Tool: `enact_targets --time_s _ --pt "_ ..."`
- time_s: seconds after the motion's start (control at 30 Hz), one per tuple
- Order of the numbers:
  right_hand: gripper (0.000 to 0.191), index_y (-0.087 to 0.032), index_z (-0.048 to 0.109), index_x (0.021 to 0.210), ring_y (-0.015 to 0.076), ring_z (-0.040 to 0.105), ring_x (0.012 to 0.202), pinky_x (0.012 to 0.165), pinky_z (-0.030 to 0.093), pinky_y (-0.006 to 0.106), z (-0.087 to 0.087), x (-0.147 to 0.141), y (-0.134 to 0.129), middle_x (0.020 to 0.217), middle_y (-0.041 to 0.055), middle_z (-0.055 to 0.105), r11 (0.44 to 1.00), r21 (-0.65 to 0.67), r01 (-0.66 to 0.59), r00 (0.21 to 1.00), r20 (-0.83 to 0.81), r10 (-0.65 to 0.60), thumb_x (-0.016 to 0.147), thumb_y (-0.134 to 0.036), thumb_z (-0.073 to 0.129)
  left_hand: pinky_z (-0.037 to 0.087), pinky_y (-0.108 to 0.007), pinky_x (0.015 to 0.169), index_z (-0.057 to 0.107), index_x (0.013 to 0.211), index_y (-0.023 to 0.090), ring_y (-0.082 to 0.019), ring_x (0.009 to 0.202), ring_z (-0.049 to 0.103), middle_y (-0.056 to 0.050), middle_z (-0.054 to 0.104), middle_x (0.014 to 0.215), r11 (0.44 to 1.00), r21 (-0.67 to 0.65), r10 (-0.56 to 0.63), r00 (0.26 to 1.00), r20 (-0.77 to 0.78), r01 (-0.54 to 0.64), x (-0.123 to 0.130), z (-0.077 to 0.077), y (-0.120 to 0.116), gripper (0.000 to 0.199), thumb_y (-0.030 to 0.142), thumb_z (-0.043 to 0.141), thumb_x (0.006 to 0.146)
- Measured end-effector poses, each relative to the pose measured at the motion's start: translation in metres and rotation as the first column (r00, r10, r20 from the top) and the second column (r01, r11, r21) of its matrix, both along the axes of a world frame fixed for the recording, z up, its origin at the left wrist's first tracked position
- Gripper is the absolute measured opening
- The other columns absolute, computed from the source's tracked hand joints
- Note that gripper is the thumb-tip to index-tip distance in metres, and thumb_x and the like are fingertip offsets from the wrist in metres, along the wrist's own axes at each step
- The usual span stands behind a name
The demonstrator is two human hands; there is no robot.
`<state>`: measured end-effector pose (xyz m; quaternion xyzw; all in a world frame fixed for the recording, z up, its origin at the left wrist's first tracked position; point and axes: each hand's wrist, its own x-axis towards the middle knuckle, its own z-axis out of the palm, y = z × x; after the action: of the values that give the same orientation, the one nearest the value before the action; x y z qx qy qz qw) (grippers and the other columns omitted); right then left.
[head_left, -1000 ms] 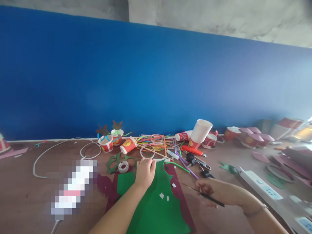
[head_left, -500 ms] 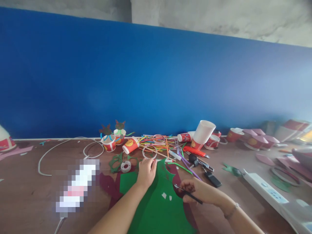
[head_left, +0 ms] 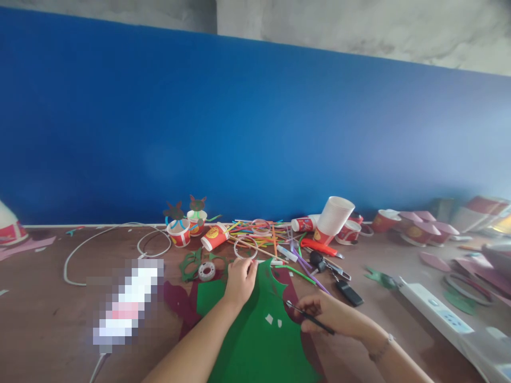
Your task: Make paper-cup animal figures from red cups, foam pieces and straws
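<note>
A large sheet of green paper [head_left: 259, 340] lies before me, its right side edge wavy. At its upper end my left hand [head_left: 240, 279] is closed, fingers drawn together on the paper near a raised strip. My right hand [head_left: 315, 311] grips a slim black tool with a silver tip [head_left: 317, 321] between thumb and fingers. The tip points up and left, by the paper's right edge; its exact kind is unclear. Two white scraps [head_left: 269, 319] rest on the green sheet. Dark red paper [head_left: 175, 300] shows beneath it on both sides.
Coloured straws [head_left: 259, 234], paper cups [head_left: 215, 236] and a tape roll [head_left: 206, 271] lie beyond my hands. To the right are an orange-red utility knife [head_left: 319, 247], keys [head_left: 317, 261] and a white power strip [head_left: 435, 306]. A blurred-out phone-like object [head_left: 130, 300] lies left.
Both hands keep nearly the same places, the right with the black tool in its grip. The whole view has shifted very slightly.
</note>
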<state>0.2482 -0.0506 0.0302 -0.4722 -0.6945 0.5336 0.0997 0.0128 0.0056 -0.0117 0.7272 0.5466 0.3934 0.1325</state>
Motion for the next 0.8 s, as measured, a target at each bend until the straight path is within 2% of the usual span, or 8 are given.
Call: enact_targets --time_s 0.3,0.47,0.67,0.8 --pt "0.034 -0.013 0.065 0.078 0.0035 0.028 0.043 0.037 0.019 0.016 -0.004 0.0 -0.001 0.049 -0.007 0.041 0.998 -0.052 0.041 0.998 -0.043 -0.043 0.065 -0.044 0.072 0.037 -0.026 0.066 0.057 0.068 0.018 -0.018 0.074 0.058 -0.004 0.064 0.071 1.0 -0.01 -0.016 0.999 0.04 0.017 -0.001 0.001 0.001 0.031 0.03 0.039 0.09" --pt "0.035 -0.013 0.065 0.08 0.0031 0.028 0.038 0.035 0.02 0.016 -0.01 -0.001 -0.002 0.044 -0.0084 0.04 0.992 -0.099 0.077 0.996 -0.039 -0.081 0.066 -0.045 0.071 0.037 -0.026 0.066 0.057 0.068 0.018 -0.017 0.073 0.057 -0.004 0.064 0.071 0.999 -0.023 -0.021 0.996 0.087 0.023 -0.002 0.0 0.003 0.031 0.031 0.039 0.09" --pt "0.028 -0.012 0.064 0.087 0.0048 0.037 0.035 0.035 0.025 0.015 -0.02 -0.003 -0.009 0.043 -0.0069 0.046 0.974 -0.153 0.17 0.982 -0.058 -0.181 0.068 -0.033 0.065 0.036 -0.024 0.062 0.053 0.062 0.019 -0.016 0.068 0.055 -0.003 0.058 0.065 0.998 -0.056 -0.023 0.984 0.176 0.033 -0.003 -0.003 0.005 0.035 0.035 0.039 0.089" --pt "0.022 -0.012 0.065 0.083 0.0045 0.035 0.034 0.036 0.026 0.015 -0.023 -0.004 -0.012 0.039 -0.0091 0.037 0.962 -0.258 0.094 0.979 -0.153 -0.136 0.067 -0.026 0.059 0.035 -0.024 0.06 0.048 0.059 0.019 -0.015 0.064 0.052 -0.001 0.053 0.061 0.996 -0.077 -0.016 0.972 0.234 0.035 -0.004 -0.005 0.007 0.037 0.037 0.038 0.089"
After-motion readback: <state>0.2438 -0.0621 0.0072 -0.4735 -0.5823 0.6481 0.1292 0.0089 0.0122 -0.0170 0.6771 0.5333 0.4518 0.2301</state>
